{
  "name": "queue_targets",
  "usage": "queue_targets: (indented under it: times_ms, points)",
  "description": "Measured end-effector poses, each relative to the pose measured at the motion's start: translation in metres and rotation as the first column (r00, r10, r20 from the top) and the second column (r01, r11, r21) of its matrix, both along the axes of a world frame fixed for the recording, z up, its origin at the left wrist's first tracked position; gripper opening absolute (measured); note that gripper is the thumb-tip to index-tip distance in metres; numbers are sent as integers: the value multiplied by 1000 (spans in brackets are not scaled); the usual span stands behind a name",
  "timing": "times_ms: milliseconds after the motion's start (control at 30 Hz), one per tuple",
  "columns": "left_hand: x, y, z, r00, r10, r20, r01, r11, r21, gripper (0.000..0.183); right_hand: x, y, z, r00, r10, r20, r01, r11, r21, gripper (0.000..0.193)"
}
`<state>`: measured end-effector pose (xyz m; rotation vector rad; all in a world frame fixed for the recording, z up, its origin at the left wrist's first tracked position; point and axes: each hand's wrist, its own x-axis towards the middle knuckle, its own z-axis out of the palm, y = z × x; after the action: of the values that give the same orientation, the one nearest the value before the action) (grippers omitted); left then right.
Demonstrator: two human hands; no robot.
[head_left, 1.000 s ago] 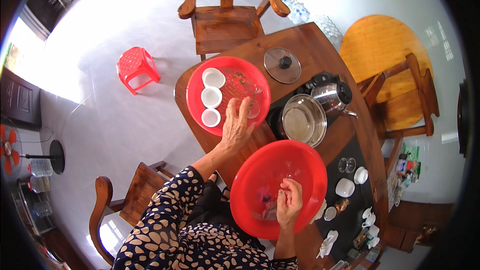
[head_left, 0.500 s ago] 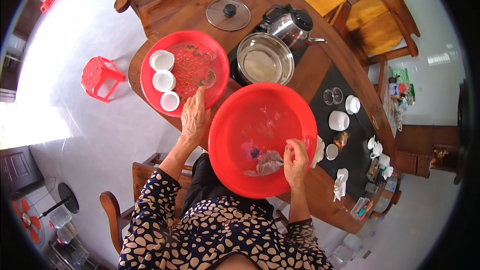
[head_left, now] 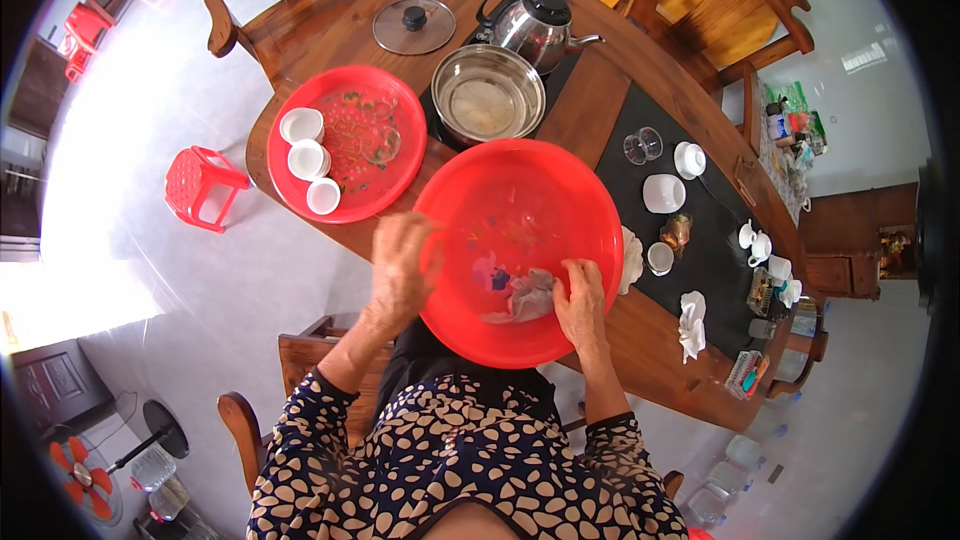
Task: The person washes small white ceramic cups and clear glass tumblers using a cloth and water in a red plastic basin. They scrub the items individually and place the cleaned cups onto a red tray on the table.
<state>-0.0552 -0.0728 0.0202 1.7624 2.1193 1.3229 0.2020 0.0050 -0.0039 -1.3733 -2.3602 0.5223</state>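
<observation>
The left hand [head_left: 403,265], blurred, is held at the left rim of the basin with its fingers loosely bent; nothing is seen gripped in it. The right hand [head_left: 582,305] is lowered inside the basin's right side, thumb and fingers parted beside the cloth; whether the cloth is pinched cannot be told.

At far left, a red plastic stool [head_left: 200,185] is seen on the floor. On the brown wooden table [head_left: 600,110], a round red patterned tray [head_left: 372,192] is placed, its left part occupied by small white round cups [head_left: 323,197] and its right by a clear glass vessel [head_left: 380,145]. Beyond it, a round glass lid with a black knob [head_left: 413,28] is laid flat. A deep round red plastic basin [head_left: 520,190] is positioned at the table's near edge, with a crumpled grey cloth [head_left: 532,295] contained in its lower part. Behind the basin, a round stainless-steel pot [head_left: 490,95] and a silver kettle with a black lid [head_left: 530,30] are set close together. Farther right, a squarish white cup [head_left: 663,194] is stood on a black table strip [head_left: 640,240].
</observation>
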Motion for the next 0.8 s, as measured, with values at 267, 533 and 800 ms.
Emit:
queue_targets:
  times_ms: [267,533,800]
  points:
    - [71,46,-43,882,-444,-159,390,877,-280,41,-9,-21,32,930,290,224,-267,955,-129,46]
    - [94,65,-54,815,-469,-342,313,851,-421,58,6,-12,-10,965,201,170,-156,957,-243,23]
    - [98,73,-43,840,-491,-231,295,771,-564,50,-15,-15,-10,938,185,293,-176,983,-56,14]
